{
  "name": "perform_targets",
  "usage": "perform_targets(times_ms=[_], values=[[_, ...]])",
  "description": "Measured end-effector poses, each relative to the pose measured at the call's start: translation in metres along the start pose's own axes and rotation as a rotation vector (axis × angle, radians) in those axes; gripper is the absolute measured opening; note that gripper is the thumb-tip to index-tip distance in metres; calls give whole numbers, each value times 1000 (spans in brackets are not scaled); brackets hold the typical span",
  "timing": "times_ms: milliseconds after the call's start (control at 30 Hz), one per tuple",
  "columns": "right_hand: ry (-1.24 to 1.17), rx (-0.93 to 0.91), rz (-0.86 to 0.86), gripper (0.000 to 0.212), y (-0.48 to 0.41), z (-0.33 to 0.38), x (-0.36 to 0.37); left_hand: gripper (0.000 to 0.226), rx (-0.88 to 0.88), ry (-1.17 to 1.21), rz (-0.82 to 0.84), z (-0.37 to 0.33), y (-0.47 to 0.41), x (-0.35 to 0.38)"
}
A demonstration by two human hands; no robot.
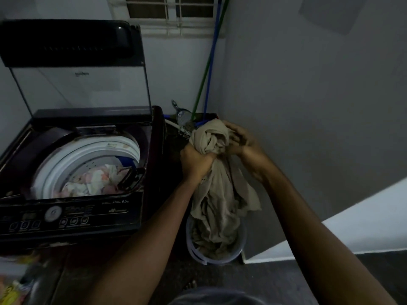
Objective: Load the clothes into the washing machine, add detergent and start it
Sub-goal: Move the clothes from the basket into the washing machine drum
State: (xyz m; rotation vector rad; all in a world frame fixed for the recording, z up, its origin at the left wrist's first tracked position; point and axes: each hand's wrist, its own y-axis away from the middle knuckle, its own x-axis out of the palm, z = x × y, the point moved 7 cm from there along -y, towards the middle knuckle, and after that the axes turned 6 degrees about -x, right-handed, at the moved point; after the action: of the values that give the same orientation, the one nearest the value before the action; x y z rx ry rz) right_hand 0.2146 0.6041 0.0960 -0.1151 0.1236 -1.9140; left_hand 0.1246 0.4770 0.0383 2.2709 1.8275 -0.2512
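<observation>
Beige cloth (217, 137) is gripped by both hands and bunched into a wad between them. The left hand (196, 164) is clenched in a fist round a fold of it, with the fingertips tucked out of sight. The right hand (242, 139) is curled over the wad's upper side, its fingers (234, 134) pressed into the fabric.

Below the fingers the rest of the cloth hangs down, and its lower end is gathered in a pale bucket (239, 249) set on the floor directly beneath. Just behind the fingers a green pole (203, 84) and a blue pole (212, 62) are leaned into the corner. A metal fitting (181, 114) sits at their foot, too dim to be made out.

To the left of the fingers, near but apart, the washer (88, 212) is seen with its lid (66, 62) raised upright. Patterned laundry (92, 181) lies in its drum (72, 159), and the washer's dark side edge stands between the fingers and that drum. Close to the right of the fingers a grey wall (308, 84) is found. A window (171, 14) is set high above.
</observation>
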Motion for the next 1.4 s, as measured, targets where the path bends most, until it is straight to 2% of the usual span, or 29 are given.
perform_targets(times_ms=[67, 133, 200, 300, 367, 400, 467, 500, 533, 567, 633, 767, 833, 967, 1033, 1100, 1167, 1233, 1300, 1400], values=[[163, -18, -88, 73, 20, -23, -21, 47, 14, 33, -18, -13, -6, -4], [301, 70, -149, 113, 45, -61, -36, 54, 6, 69, -27, -25, -14, -10], [344, 177, -99, 146, 65, -101, -33, 62, 2, 98, -41, -39, -16, -14], [536, 239, -126, 160, 70, -134, -18, 59, -29, 205, -60, -55, -13, -17], [491, 190, -223, 151, 59, -137, -1, 51, -88, 348, -47, -57, -7, -14], [403, 132, -257, 133, 51, -135, 9, 48, -129, 428, -28, -57, -1, -11], [261, 62, -343, 70, 37, -129, 21, 48, -207, 552, 0, -55, 9, -4], [250, 77, -393, 45, 32, -128, 20, 47, -231, 592, -3, -53, 11, -5], [280, 102, -441, 31, 29, -126, 15, 46, -243, 612, -18, -53, 10, -11], [306, 114, -491, 28, 29, -122, 6, 46, -240, 610, -39, -53, 6, -20], [300, 50, -569, 23, 30, -102, -17, 50, -166, 513, -82, -52, -9, -46], [372, -107, -588, 17, 24, -43, -55, 70, 69, 12, -104, -46, -26, -78], [379, -160, -609, 16, 15, -22, -64, 78, 103, -199, -51, -35, -28, -72], [315, -102, -534, 13, -16, -6, -45, 76, 123, -351, 106, -23, -17, -36], [259, -11, -474, 9, -30, -6, -32, 93, 133, -305, 271, -19, -13, -18], [195, 54, -414, 9, -38, -3, -26, 125, 127, -294, 444, -13, -13, -10], [186, 136, -284, 15, -40, 2, -19, 149, 127, -354, 520, -11, -13, -8], [113, 238, -117, 37, -36, 4, -6, 158, 140, -373, 416, -14, -15, -13], [-48, 326, -1, 61, -29, 8, 10, 155, 148, -347, 266, -20, -17, -20], [-297, 325, 65, 62, -25, 19, 26, 131, 203, -223, 141, -25, -16, -26]])
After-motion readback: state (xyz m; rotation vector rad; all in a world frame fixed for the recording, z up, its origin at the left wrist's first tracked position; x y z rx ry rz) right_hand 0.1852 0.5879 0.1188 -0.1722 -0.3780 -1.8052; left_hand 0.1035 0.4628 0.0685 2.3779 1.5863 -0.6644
